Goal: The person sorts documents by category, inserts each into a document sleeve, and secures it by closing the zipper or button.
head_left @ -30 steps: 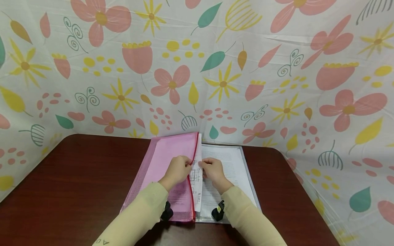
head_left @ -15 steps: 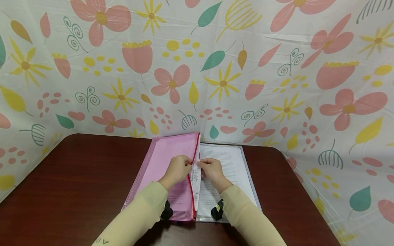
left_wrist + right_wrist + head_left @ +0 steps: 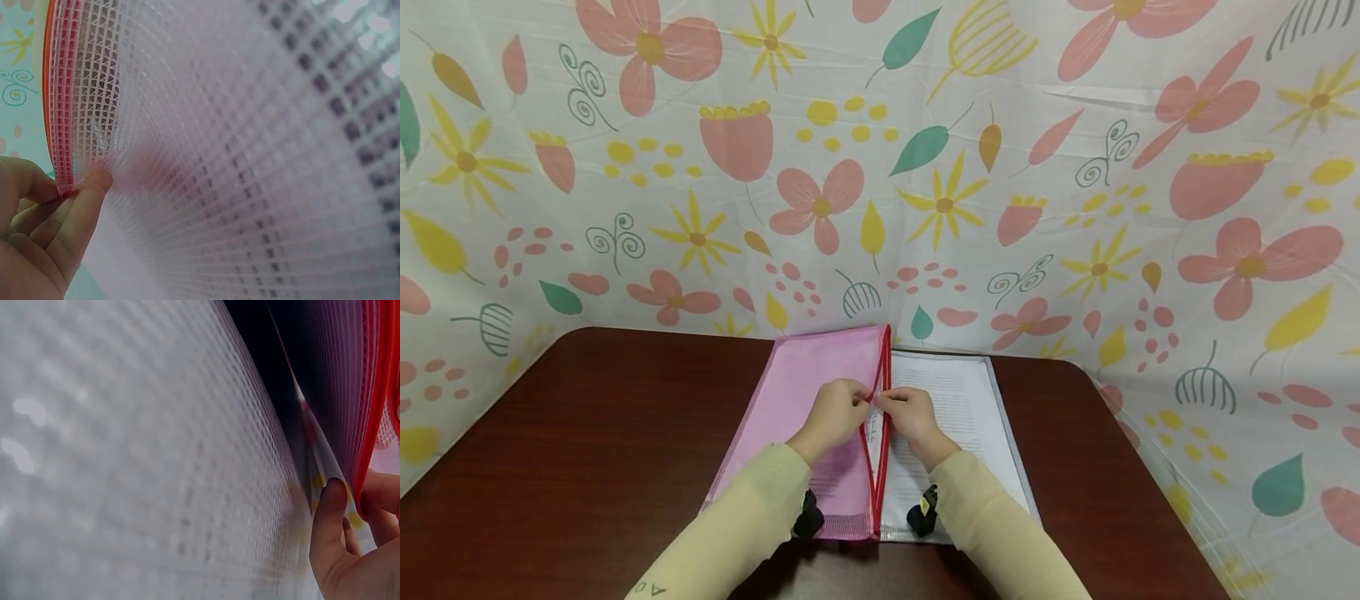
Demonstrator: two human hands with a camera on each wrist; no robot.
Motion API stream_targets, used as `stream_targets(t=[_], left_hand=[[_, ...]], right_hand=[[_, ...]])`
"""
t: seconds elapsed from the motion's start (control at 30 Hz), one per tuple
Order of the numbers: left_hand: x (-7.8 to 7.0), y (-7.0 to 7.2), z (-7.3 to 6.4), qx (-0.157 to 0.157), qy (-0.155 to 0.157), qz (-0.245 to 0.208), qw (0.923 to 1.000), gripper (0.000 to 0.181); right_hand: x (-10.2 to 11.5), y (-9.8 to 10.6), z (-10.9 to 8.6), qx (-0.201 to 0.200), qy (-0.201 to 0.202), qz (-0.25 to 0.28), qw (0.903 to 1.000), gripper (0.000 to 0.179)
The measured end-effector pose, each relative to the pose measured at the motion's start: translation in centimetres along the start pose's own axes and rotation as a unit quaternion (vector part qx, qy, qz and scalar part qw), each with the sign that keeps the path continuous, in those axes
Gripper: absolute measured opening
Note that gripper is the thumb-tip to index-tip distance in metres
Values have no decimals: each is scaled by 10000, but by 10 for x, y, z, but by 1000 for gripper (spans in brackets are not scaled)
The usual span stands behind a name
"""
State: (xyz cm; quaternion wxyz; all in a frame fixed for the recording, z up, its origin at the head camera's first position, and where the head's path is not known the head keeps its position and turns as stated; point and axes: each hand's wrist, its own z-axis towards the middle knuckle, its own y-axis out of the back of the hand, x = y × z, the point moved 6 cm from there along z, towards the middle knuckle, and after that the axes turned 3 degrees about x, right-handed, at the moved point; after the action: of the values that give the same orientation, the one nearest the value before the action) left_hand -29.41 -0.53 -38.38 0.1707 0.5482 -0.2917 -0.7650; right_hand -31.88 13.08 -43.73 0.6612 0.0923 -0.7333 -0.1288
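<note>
A pink mesh zip pouch (image 3: pixel 808 358) lies at the middle of the table, its red-edged mouth parted on the right side. My left hand (image 3: pixel 829 415) pinches the near red edge between thumb and fingers; the left wrist view shows that hand (image 3: pixel 53 225) on the pink mesh. At the other red edge (image 3: pixel 886 450), my right hand (image 3: pixel 916 421) grips with its fingertips. In the right wrist view, fingers of the right hand (image 3: pixel 362 553) meet the lower end of the red edge (image 3: pixel 375 394). Between both edges shows a strip of printed paper (image 3: pixel 874 429), mostly hidden inside.
A clear mesh pouch (image 3: pixel 1000 417) with printed sheets lies to the right, partly beneath the pink one. Dark brown table (image 3: pixel 587 442) surrounds both. A flower-print cloth (image 3: pixel 865 125) hangs behind the table. Black wrist cameras (image 3: pixel 922 510) sit under the sleeves.
The right hand has shifted slightly left, from the paper's edge to the pouch's red edge. The paper has gone further into the pink pouch, and the second red edge now shows. The left hand stays put.
</note>
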Motion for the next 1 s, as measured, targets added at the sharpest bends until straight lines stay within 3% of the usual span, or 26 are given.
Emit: stream_targets(t=[0.47, 0.6, 0.67, 0.8, 1.0], left_hand=[[0, -1, 0, 59, -18, -60, 10000, 20], [1, -1, 2, -30, -18, 29, 10000, 19], [1, 0, 3, -82, 27, 56, 9999, 18], [3, 1, 4, -176, 205, 83, 9996, 20], [9, 4, 6, -383, 407, -29, 9984, 24]], right_hand=[[4, -2, -4, 77, 19, -30, 10000, 22], [4, -1, -11, 289, 11, 131, 9995, 41], [2, -3, -17, 643, -151, 425, 9969, 56], [-5, -11, -36, 1808, -676, 1005, 9760, 77], [-10, -18, -71, 3472, -1060, 1243, 9235, 82]])
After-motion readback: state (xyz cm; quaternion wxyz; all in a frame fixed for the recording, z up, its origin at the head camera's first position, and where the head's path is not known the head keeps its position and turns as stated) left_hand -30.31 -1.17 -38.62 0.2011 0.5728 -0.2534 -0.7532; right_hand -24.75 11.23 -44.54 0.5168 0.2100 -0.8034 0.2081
